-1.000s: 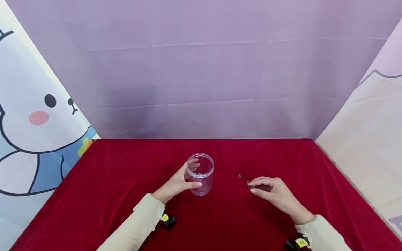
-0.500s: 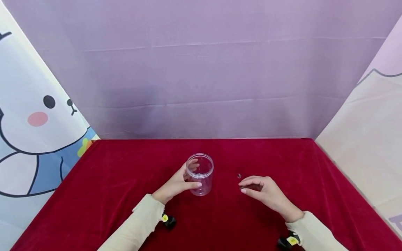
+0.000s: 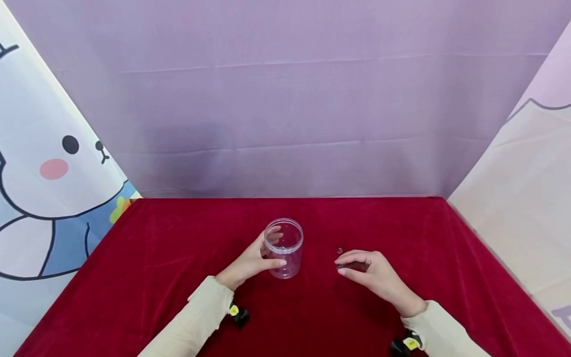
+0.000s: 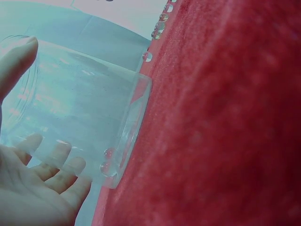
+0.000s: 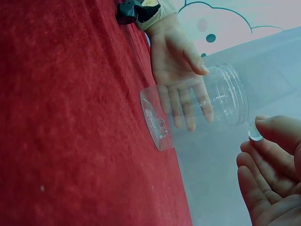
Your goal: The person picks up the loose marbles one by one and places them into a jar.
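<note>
A clear plastic jar (image 3: 285, 248) with no lid stands upright on the red cloth, mouth up. My left hand (image 3: 250, 263) grips it from the left, thumb in front and fingers behind. Through its wall, clear marbles (image 4: 108, 168) show at the bottom in the left wrist view. To the right of the jar and apart from it, my right hand (image 3: 374, 275) pinches a clear glass marble (image 5: 255, 133) between thumb and index finger. In the right wrist view this hand (image 5: 277, 169) is near the jar's mouth, its other fingers loosely bent.
One loose marble (image 3: 339, 250) lies on the red cloth (image 3: 200, 223) just beyond my right fingertips. Several more marbles (image 4: 160, 25) sit in a row in the left wrist view. A purple curtain (image 3: 285, 99) hangs behind the table, with printed panels (image 3: 58, 198) at the sides.
My right hand has moved left toward the jar, carrying the pinched marble. The left hand and the jar have stayed in place.
</note>
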`<state>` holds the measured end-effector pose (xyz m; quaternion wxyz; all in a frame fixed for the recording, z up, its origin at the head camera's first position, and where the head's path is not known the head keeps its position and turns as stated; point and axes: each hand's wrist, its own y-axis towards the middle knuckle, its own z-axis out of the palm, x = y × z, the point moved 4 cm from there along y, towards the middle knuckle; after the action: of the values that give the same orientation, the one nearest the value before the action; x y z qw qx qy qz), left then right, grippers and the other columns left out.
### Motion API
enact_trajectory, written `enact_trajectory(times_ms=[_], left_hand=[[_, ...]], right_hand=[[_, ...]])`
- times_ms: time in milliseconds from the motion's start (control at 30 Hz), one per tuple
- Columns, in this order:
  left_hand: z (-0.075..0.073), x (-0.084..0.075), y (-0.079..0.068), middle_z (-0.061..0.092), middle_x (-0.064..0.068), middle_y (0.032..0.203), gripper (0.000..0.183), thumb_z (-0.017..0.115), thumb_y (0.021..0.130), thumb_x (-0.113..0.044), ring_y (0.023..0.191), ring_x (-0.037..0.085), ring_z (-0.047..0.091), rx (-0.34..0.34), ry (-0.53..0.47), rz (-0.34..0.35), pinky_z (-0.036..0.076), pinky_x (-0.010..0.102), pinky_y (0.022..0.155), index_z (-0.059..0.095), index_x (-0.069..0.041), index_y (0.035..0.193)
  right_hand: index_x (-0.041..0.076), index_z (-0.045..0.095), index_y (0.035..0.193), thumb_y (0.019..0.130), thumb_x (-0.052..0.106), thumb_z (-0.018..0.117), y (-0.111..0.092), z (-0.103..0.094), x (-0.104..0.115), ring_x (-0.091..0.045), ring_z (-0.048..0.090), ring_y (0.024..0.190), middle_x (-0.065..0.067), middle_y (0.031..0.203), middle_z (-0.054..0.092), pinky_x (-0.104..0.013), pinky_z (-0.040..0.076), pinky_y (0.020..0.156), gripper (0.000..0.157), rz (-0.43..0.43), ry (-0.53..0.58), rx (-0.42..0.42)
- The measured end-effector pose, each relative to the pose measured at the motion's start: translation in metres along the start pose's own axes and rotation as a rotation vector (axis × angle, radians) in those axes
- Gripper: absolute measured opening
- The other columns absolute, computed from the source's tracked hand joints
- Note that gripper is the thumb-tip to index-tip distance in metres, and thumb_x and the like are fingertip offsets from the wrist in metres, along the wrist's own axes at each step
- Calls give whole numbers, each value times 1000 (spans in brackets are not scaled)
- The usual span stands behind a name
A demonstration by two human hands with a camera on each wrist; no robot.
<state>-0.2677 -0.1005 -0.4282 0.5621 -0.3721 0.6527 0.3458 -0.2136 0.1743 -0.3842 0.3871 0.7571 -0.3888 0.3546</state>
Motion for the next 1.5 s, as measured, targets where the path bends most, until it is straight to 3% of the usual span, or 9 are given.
enact_trajectory(times_ms=[200, 500, 767, 1500], left_hand=[[1, -1, 0, 32, 16, 147, 81, 73, 82, -16, 136, 34, 30, 5, -6, 10, 27, 52, 109, 25, -17, 147], [0, -1, 0, 32, 16, 147, 81, 73, 81, -17, 136, 34, 30, -9, -1, 5, 27, 52, 109, 25, -19, 146], [0, 0, 1, 31, 15, 148, 83, 73, 81, -17, 136, 33, 29, -2, -6, 4, 28, 52, 108, 23, -15, 147], [1, 0, 2, 32, 16, 147, 82, 73, 82, -13, 136, 33, 30, 1, -4, 8, 25, 52, 110, 24, -12, 147]], right_hand=[[-1, 71, 99, 81, 9, 73, 3, 4, 0, 0, 57, 107, -14, 100, 70, -21, 51, 82, 20, 15, 2, 2], [12, 72, 99, 82, 12, 73, 9, 8, 5, -8, 62, 94, -6, 101, 69, -27, 55, 74, 17, 55, 9, 12], [13, 72, 99, 83, 13, 72, 11, 10, 5, -11, 65, 88, -16, 102, 68, -27, 54, 73, 16, 58, 18, 14], [12, 72, 99, 82, 16, 74, 18, 17, 8, -11, 65, 86, -16, 102, 68, -26, 54, 73, 18, 78, 35, 4]])
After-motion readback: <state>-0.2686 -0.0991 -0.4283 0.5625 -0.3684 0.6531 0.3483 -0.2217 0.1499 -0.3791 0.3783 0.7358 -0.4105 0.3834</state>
